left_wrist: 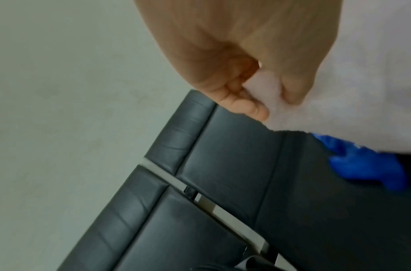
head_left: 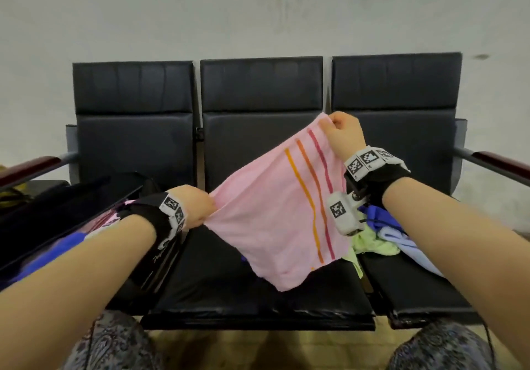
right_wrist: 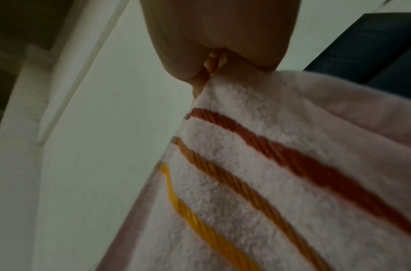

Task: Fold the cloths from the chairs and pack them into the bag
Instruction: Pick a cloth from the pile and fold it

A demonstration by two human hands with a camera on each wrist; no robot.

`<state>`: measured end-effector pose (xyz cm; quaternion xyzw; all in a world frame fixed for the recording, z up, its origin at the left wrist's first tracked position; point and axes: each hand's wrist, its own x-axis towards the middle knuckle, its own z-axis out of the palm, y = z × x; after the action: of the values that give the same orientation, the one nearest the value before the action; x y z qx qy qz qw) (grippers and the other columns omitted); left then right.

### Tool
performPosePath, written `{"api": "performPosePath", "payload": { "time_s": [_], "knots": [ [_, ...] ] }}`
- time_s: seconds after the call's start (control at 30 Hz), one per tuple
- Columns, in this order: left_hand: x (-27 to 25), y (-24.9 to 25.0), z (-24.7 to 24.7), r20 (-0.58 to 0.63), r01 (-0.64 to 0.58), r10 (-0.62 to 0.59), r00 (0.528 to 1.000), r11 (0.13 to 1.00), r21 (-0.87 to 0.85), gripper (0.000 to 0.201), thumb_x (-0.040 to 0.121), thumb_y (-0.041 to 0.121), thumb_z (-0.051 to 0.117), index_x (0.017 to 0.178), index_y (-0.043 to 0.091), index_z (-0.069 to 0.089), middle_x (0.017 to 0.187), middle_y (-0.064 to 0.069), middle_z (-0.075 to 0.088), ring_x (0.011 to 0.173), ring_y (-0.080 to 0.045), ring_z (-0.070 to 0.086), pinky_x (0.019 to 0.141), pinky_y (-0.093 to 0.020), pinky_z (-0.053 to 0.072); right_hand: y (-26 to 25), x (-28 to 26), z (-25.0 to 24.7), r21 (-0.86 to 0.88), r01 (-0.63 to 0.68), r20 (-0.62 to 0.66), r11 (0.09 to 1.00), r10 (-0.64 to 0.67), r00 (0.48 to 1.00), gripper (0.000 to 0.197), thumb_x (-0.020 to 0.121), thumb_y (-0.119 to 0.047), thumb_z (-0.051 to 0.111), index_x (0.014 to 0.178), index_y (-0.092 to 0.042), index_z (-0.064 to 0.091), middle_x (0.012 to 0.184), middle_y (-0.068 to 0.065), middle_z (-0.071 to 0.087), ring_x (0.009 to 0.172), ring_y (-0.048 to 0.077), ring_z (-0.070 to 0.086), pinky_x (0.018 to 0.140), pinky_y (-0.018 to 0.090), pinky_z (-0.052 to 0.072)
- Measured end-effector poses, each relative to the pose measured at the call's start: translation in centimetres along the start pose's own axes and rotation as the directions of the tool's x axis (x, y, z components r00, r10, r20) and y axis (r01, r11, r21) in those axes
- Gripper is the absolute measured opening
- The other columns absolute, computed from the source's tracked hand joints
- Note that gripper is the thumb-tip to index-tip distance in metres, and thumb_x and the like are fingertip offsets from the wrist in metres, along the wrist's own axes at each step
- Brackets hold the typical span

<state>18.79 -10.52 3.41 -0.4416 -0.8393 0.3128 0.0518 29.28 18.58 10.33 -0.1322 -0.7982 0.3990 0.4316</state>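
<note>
Both hands pinch the pink cloth (head_left: 275, 212), spread over the middle seat (head_left: 258, 298): left hand (head_left: 198, 206) at 9 o'clock, right hand (head_left: 344, 134) at 1. Opening step; next, probably bring corners together. Bag (head_left: 71, 214) waits at 8.

Three black chairs (head_left: 261, 146) joined in a row, one pink cloth (head_left: 275, 214) held up by two hands, left hand (head_left: 198, 206), right hand (head_left: 344, 134), three stripes counted on it, one black bag (head_left: 71, 212) on the left seat
</note>
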Motion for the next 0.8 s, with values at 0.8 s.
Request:
{"api": "performPosePath", "payload": {
  "time_s": [0.8],
  "knots": [
    [-3.7, -7.4, -4.9, -0.280, 0.054, -0.878, 0.389, 0.325, -0.944, 0.029, 0.081, 0.023, 0.068, 0.104, 0.009, 0.056, 0.081, -0.008, 0.062, 0.084, -0.027, 0.057, 0.079, -0.037, 0.049, 0.3, -0.5, -1.5, -0.367, -0.069, 0.180, 0.928, 0.143, 0.973, 0.008, 0.093, -0.010, 0.041, 0.098, -0.007, 0.047, 0.096, 0.014, 0.056, 0.074, 0.027, 0.056, 0.052, 0.028, 0.045]
  ]
}}
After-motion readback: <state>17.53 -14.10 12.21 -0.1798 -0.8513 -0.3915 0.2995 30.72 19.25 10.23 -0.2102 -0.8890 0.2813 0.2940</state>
